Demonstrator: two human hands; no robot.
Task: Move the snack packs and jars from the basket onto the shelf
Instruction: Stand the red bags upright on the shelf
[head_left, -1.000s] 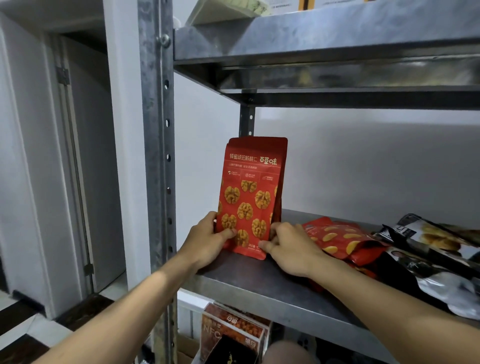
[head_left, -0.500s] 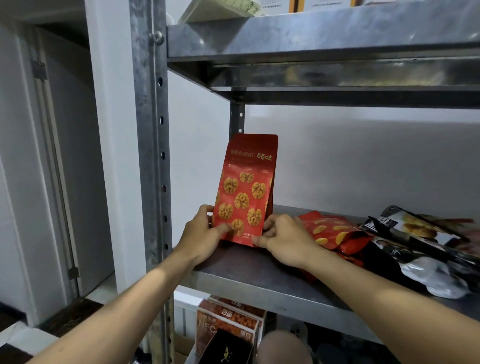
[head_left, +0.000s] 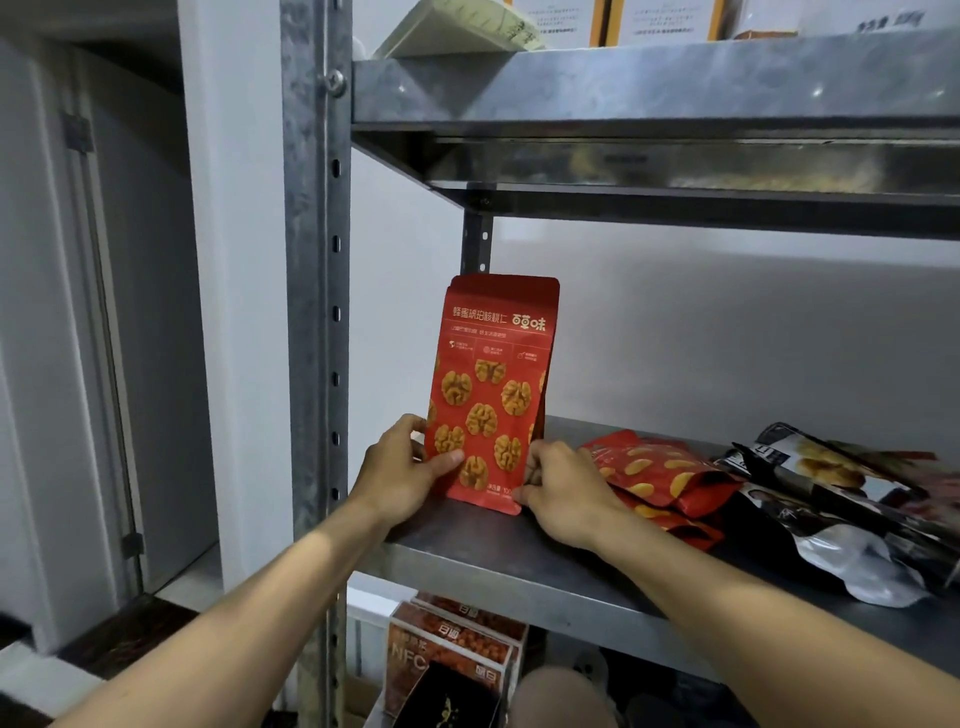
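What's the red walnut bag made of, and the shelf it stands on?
The red walnut bag looks like plastic film with a matte finish: it has soft creases and little glare. The shelf looks like metal, maybe galvanized steel: it is dull grey with a mottled sheen.

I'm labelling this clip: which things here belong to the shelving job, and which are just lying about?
Job: upright red walnut pack, gripped low by left hand and right hand; shelf; flat red snack packs; black snack packs.
Lying about: boxes on the upper shelf; boxes below.
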